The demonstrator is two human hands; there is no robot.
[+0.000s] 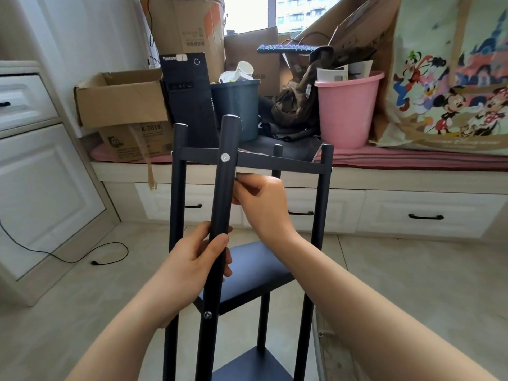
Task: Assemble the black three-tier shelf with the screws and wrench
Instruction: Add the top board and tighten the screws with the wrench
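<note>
The near front post (221,204) of the black shelf (255,163) is grasped by the left grip (198,257), fingers wrapped around it. The right grip (261,199) is clenched on a small item, not identifiable, beside the post below the upper screw (225,157). The shelf stands upright on the floor (384,270).

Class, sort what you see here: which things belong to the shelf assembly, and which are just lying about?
Belongs to the job:
black shelf frame
near post, gripped by left hand
upper screw
right hand, behind that post

Lying about:
pink bucket
computer tower
cardboard box
keyboard
</note>
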